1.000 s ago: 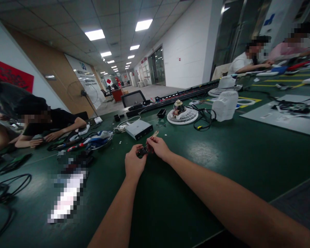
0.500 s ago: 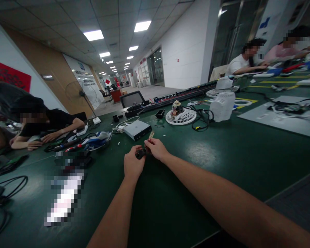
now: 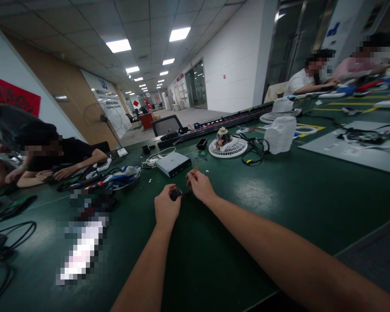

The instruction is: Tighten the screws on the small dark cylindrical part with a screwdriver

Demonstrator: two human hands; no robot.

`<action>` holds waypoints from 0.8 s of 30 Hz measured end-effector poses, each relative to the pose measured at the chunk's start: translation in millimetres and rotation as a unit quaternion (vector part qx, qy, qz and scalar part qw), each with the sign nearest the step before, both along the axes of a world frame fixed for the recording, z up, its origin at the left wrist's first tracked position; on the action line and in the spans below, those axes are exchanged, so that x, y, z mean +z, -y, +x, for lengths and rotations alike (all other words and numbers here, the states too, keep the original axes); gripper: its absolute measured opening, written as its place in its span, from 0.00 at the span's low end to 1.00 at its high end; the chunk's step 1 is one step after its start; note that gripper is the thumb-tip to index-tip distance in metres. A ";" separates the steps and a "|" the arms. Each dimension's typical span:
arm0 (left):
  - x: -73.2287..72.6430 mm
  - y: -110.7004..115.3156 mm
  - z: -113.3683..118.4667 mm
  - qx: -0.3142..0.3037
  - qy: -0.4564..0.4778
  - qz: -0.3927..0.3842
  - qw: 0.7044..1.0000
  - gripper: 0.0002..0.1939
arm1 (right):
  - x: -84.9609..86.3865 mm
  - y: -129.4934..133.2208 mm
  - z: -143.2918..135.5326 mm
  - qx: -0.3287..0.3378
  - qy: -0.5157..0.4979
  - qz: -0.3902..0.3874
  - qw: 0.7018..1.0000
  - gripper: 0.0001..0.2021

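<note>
In the head view, my left hand [image 3: 166,206] is closed around a small dark, rounded part [image 3: 175,194], whose exact kind I cannot make out. My right hand [image 3: 199,185] is just to its right, a small gap apart, with the fingers pinched. A thin object with a pale brownish end [image 3: 196,168] pokes up from that pinch; most of it is hidden by the fingers. Both hands are above the green tabletop [image 3: 221,247]. Just beyond them lies a silver-grey box [image 3: 173,164] with a dark front face.
A white fan grille with a motor [image 3: 225,145], black cables [image 3: 258,149] and a white plastic housing [image 3: 280,135] stand beyond my right hand. A small black tray [image 3: 201,144] is behind the box. At left lie tools and a blue-white bundle [image 3: 125,177], near a person's arms [image 3: 81,167].
My right hand has moved slightly up and right, away from the dark part. The thin object now shows less above its fingers. My left hand has barely moved.
</note>
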State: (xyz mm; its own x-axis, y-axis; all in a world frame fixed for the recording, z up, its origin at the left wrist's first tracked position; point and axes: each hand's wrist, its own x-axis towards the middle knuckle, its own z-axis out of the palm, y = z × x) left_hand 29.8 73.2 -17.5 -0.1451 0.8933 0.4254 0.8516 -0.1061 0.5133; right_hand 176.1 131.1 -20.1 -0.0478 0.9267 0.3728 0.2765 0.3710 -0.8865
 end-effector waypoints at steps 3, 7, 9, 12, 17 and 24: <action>-2.3 -1.6 -3.5 0.027 -0.064 -0.041 0.997 0.21 | -0.2 0.9 1.2 0.036 0.054 0.007 0.998 0.06; -2.8 0.0 -4.8 0.019 -0.072 -0.059 0.995 0.20 | 0.3 2.4 2.1 0.091 0.147 0.026 0.985 0.04; -1.8 2.3 -3.0 0.010 -0.077 -0.061 0.995 0.18 | 1.4 1.4 4.4 0.104 0.153 0.032 0.982 0.05; -1.8 5.7 1.4 -0.002 -0.090 -0.061 0.994 0.16 | 3.5 -0.9 12.0 0.137 0.156 0.041 0.977 0.06; -0.5 17.5 8.0 -0.013 -0.107 -0.049 0.993 0.11 | -1.3 -1.4 27.1 0.215 0.117 0.054 0.968 0.06; 42.9 111.8 28.5 -0.101 0.002 0.103 0.990 0.12 | -13.6 -2.4 27.9 0.264 0.015 0.015 0.964 0.05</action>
